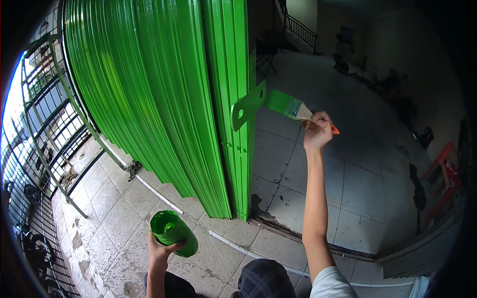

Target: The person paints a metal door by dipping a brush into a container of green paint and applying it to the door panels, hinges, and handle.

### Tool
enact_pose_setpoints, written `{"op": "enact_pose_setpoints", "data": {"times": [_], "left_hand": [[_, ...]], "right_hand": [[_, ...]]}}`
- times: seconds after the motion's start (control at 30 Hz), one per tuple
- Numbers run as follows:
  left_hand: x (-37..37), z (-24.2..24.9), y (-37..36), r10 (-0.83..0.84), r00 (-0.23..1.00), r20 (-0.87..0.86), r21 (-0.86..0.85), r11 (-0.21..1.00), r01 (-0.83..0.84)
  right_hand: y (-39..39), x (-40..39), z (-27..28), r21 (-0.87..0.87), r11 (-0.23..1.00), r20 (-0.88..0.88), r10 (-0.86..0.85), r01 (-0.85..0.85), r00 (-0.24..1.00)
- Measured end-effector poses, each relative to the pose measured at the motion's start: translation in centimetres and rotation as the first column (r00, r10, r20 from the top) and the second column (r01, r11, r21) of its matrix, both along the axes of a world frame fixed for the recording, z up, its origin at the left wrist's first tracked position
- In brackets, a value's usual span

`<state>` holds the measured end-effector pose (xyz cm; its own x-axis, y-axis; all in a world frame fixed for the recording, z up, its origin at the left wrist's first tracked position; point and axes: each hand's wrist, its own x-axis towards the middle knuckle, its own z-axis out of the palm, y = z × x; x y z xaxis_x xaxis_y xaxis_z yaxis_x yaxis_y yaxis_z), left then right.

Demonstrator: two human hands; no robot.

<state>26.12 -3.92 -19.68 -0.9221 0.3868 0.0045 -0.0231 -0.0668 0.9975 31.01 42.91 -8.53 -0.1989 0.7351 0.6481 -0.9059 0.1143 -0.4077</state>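
Note:
My right hand is closed round the handle of a paintbrush, whose orange end shows past my fingers. Green paint coats the bristles, which point left toward a flat green metal tab with holes in it. That tab sticks out from the edge of a green folding metal door. Lower down, my left hand grips a paint can, tilted, its outside smeared green and wet green paint showing inside.
A floor track runs along the doorway under the door. Black metal railings stand at the left. Inside the dim room, a red-framed object is at the right and a stair railing at the back. My knee is just below.

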Motion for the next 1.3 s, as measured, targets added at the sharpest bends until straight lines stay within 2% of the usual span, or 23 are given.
{"op": "enact_pose_setpoints", "data": {"times": [0.07, 0.17, 0.2, 0.33, 0.43, 0.57, 0.6, 0.7, 0.73, 0.83, 0.93, 1.0, 1.13, 1.23, 1.27, 1.3], "left_hand": [[0.0, 0.5, 0.4, 0.003, 1.000, 0.001, 0.003, 1.000, -0.003], [0.6, 1.1, 1.0, 0.022, 1.000, 0.003, -0.013, 1.000, -0.022], [0.5, 0.9, 1.0, 0.029, 1.000, 0.003, -0.016, 0.999, -0.029], [-0.1, 0.3, 1.0, 0.004, 1.000, -0.004, -0.014, 1.000, -0.004], [-0.4, 0.2, 1.2, -0.021, 1.000, 0.011, -0.008, 1.000, 0.021], [-0.1, 0.5, 1.8, 0.017, 1.000, -0.021, 0.017, 1.000, -0.017], [-0.1, 0.6, 1.8, 0.007, 1.000, -0.028, 0.008, 1.000, -0.007], [0.0, 0.7, 1.9, -0.015, 1.000, -0.020, 0.014, 1.000, 0.016], [0.1, 0.7, 1.9, -0.020, 1.000, -0.014, 0.024, 1.000, 0.021], [0.0, 0.5, 1.8, -0.012, 0.999, -0.030, 0.004, 1.000, 0.012], [0.0, 0.3, 1.8, -0.013, 0.998, -0.058, 0.029, 0.999, 0.014], [-0.1, 0.3, 1.7, -0.018, 1.000, -0.002, 0.019, 1.000, 0.018], [-0.2, 0.2, 1.2, -0.036, 0.999, 0.004, 0.010, 0.999, 0.036], [-0.2, 0.5, 1.0, -0.054, 0.998, 0.014, 0.025, 0.998, 0.054], [-0.1, 0.4, 1.0, -0.041, 0.999, 0.013, 0.023, 0.999, 0.040], [-0.1, 0.4, 0.9, -0.027, 1.000, 0.010, 0.020, 0.999, 0.027]], "right_hand": [[-0.5, 0.7, 0.0, 0.009, 0.995, -0.075, 0.098, -0.097, 0.992], [0.2, -0.2, -1.0, 0.061, 0.992, 0.020, 0.111, -0.112, 0.994], [0.0, -0.4, -0.8, 0.025, 0.999, 0.075, 0.025, -0.027, 0.997], [-0.8, 0.8, -0.5, -0.081, 0.992, -0.136, 0.085, -0.097, 0.987], [-1.3, 0.6, -0.6, 0.065, 0.993, 0.029, 0.099, -0.100, 0.995], [-2.3, 1.6, 0.9, -0.070, 0.997, -0.074, 0.033, -0.038, 0.997], [-2.5, 2.0, 1.1, 0.004, 0.992, -0.085, 0.122, -0.122, 0.989], [-2.7, 1.8, 1.5, 0.139, 0.972, 0.076, 0.178, -0.188, 0.981], [-1.7, 1.2, 1.5, 0.083, 0.968, 0.033, 0.234, -0.236, 0.972], [-0.8, 1.5, 2.9, 0.208, 0.974, 0.057, 0.081, -0.091, 0.995], [-1.7, 2.5, 5.1, 0.374, 0.894, 0.058, 0.241, -0.245, 0.969], [-2.3, 2.4, 6.4, 0.442, 0.839, 0.082, 0.314, -0.317, 0.946], [1.0, 0.9, 6.9, 0.421, 0.869, 0.130, 0.225, -0.260, 0.966], [3.4, 0.5, 6.6, 0.298, 0.948, 0.135, 0.076, -0.114, 0.988], [4.1, 0.4, 6.5, 0.309, 0.951, 0.124, -0.020, -0.019, 0.992], [3.9, 0.7, 6.5, 0.355, 0.935, 0.129, -0.045, -0.004, 0.991]]}}
